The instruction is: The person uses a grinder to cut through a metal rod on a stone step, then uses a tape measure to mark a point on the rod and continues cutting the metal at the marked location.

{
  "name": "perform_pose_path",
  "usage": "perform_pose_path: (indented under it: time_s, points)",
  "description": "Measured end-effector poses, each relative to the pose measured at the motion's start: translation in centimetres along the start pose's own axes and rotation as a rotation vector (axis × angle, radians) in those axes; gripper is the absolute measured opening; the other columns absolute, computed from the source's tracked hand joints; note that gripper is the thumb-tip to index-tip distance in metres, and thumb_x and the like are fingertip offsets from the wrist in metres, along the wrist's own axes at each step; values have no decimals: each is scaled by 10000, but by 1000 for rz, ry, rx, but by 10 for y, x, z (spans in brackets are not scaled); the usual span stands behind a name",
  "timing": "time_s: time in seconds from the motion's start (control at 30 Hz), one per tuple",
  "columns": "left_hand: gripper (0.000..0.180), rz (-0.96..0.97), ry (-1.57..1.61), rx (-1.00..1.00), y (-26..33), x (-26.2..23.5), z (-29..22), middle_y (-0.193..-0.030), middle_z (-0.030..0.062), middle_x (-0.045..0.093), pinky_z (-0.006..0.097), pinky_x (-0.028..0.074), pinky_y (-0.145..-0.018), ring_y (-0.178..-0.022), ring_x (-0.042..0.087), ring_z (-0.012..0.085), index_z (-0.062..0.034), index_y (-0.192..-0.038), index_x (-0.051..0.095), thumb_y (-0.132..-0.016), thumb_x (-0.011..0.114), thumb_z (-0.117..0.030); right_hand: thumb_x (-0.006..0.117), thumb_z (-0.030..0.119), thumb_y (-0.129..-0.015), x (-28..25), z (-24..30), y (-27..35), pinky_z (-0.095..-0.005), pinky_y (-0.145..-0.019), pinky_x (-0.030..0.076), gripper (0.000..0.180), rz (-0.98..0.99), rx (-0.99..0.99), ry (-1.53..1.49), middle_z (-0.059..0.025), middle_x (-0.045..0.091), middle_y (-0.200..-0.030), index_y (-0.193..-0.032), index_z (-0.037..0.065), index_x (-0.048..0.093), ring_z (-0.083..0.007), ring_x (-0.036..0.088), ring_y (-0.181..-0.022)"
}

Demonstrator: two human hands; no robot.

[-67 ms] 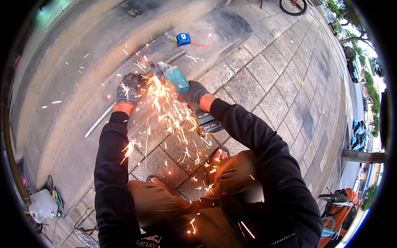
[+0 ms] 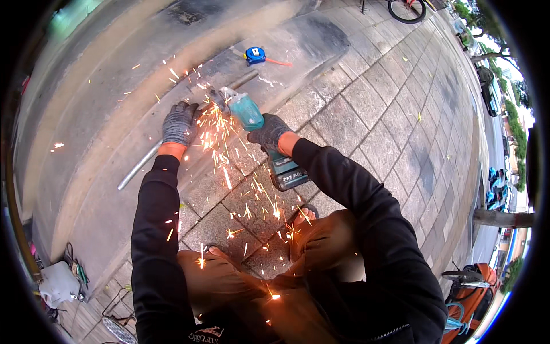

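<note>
My right hand (image 2: 269, 132), in a grey work glove with an orange cuff, is closed around the body of a teal cordless angle grinder (image 2: 246, 111). Its disc end meets a metal pipe (image 2: 139, 165) that lies on the stone step, and sparks (image 2: 216, 129) spray from there toward my legs. My left hand (image 2: 180, 122), gloved the same way, is wrapped over the pipe just left of the cut. Sparks and the grinder's head hide the exact contact point. The pipe's far end shows beyond the grinder.
A blue tape measure (image 2: 255, 55) with an orange strap lies on the step (image 2: 298, 51) beyond the pipe. Paving slabs (image 2: 372, 114) stretch to the right. A grey bag (image 2: 59, 284) with tools stands at lower left. My sandalled feet (image 2: 306, 214) are under the spark stream.
The spark spray has thinned and its pattern has shifted, uncovering more of the grinder's battery end. Both hands, the grinder and the pipe stay nearly in place.
</note>
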State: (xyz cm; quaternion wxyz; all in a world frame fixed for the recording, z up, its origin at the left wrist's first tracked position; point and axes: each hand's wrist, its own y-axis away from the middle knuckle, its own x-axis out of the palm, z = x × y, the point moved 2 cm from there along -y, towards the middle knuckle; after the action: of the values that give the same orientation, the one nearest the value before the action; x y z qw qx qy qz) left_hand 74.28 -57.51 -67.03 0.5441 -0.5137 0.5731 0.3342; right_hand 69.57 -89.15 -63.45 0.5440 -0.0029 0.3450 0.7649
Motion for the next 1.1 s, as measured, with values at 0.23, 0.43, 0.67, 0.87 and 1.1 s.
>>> perform_pose_path:
  time_s: [0.23,0.43,0.67,0.87,1.1]
  points:
    - [422,-36,-81,-36,2,-13,-21,-1246,156,720,530,570,-963,-1161,675,373,-129,-1308,772,-1073,616,-443,870,207,-845,-7,-1,19,-414,-552,578,405,20,38,-209,-120,731,-846,-1143,-3,694,-236,723,-621]
    - [411,-86,34,-2,9,-17,-15,-1233,167,707,525,561,-990,-1175,664,385,-123,-1298,765,-1047,660,-430,857,188,-872,-10,12,19,-414,-576,578,381,35,-6,-205,-105,722,-877,-1155,12,674,-235,717,-633]
    - [366,-7,99,51,17,-21,-28,-1196,175,713,517,559,-998,-1163,664,398,-98,-1238,775,-1014,714,-381,859,195,-880,-12,11,16,-414,-602,586,385,40,25,-211,-113,728,-892,-1164,8,678,-238,722,-646]
    - [355,-36,103,63,18,-22,-27,-1187,180,718,518,558,-1001,-1150,668,399,-101,-1225,782,-1016,706,-378,855,203,-884,-7,15,14,-415,-616,593,395,48,8,-171,-115,730,-904,-1176,5,676,-237,720,-650]
    - [352,-10,100,31,18,-24,-29,-1181,169,713,517,561,-994,-1143,670,393,-113,-1231,782,-1009,712,-378,864,203,-879,-4,12,8,-410,-618,594,412,59,0,-164,-123,734,-896,-1185,2,675,-230,716,-649]
